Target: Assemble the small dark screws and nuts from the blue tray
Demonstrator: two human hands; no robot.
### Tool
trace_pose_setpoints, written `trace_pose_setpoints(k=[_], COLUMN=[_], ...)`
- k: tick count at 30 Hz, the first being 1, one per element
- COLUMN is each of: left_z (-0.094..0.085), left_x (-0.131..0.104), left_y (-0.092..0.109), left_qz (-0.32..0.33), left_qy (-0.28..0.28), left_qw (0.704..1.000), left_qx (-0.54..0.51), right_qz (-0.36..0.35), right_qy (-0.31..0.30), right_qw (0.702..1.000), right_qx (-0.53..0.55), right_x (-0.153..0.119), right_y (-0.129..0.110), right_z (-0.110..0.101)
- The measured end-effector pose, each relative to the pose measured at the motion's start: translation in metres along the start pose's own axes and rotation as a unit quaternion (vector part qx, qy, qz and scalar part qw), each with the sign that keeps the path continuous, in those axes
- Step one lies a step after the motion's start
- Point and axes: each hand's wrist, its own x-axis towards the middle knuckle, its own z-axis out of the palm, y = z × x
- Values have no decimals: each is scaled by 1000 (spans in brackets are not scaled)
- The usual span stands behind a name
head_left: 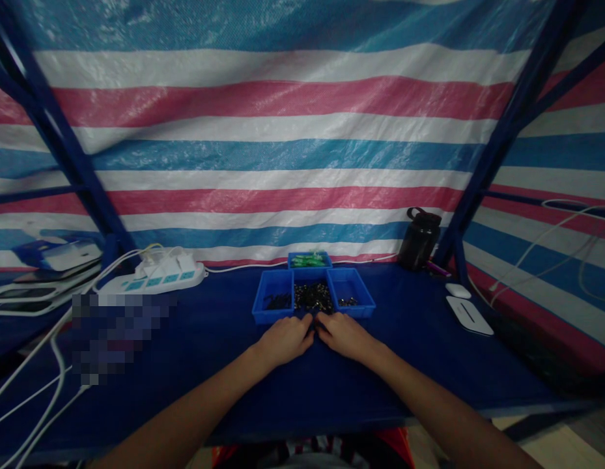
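Just beyond left grip (287, 337) and right grip (342, 333) lie dark parts (312, 296).

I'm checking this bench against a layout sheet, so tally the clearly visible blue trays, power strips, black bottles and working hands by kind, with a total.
Blue, left tray, right tray and back tray: 3
White power strip: 1
Black bottle: 1
Left hand and right hand: 2
Total: 7
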Motion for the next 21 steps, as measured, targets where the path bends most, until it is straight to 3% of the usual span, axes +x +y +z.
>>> trace_pose_setpoints(k=[4, 13, 21], left_z=[1, 2, 0], left_x=[0, 1, 1], left_y=[0, -6, -5], left_qz=[1, 58, 56], left_qy=[-2, -15, 6], left_qw=[1000, 998, 998], left_qx=[-7, -2, -11], right_qz=[-60, -62, -62], right_qy=[-1, 10, 5], right_qw=[998, 998, 997], right_qx=[13, 33, 52], right_x=[-3, -3, -5], right_y=[4, 6, 3], right_z=[-4, -3, -10])
